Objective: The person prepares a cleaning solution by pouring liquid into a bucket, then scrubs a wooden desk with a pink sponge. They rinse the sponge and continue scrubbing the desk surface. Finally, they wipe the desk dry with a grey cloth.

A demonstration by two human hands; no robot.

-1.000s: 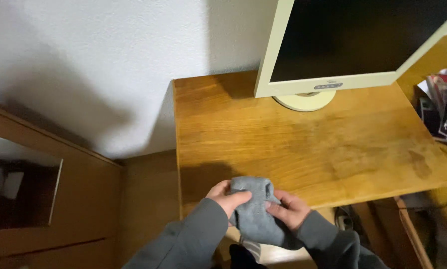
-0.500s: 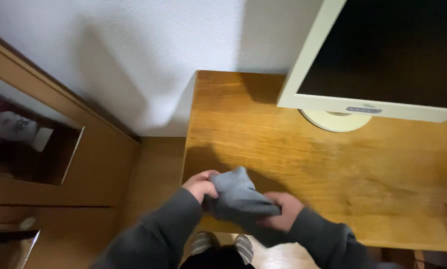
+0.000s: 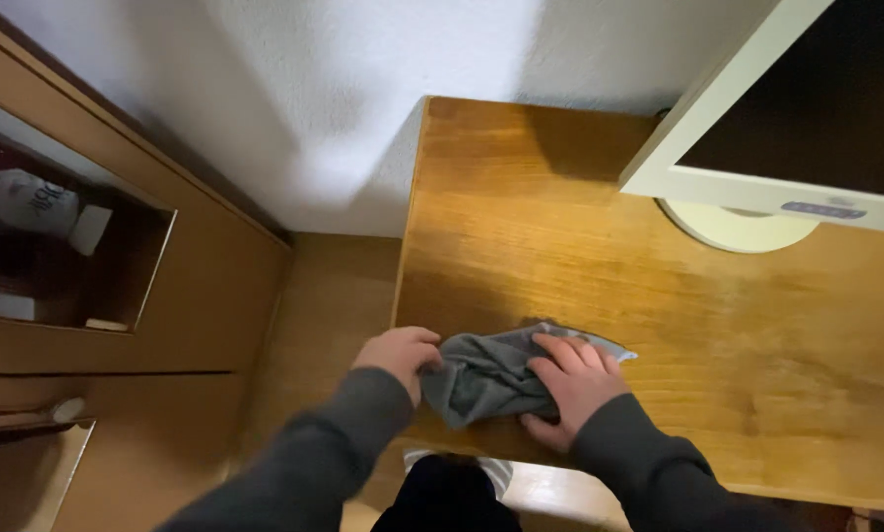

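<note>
Hands first: your right hand (image 3: 572, 386) lies flat and spread on the grey cloth (image 3: 491, 374), pressing it onto the wooden desk (image 3: 560, 236), while your left hand (image 3: 400, 357) is closed in a pinch on the cloth's left edge, right at the desk's near-left corner. Cloth sits bunched, not spread, touching the desk's front edge. Judged from this position, wiping stands at an early stage: only the near corner is under the cloth, and the broad surface toward the wall and the monitor stand (image 3: 736, 227) is not covered by it. Whether the wood is already clean cannot be told; the patches further right may be stain or grain. Monitor (image 3: 787, 128) is cut off at the top and right. Contents of the cabinet opening (image 3: 63, 251) at left are dark and hard to make out.
</note>
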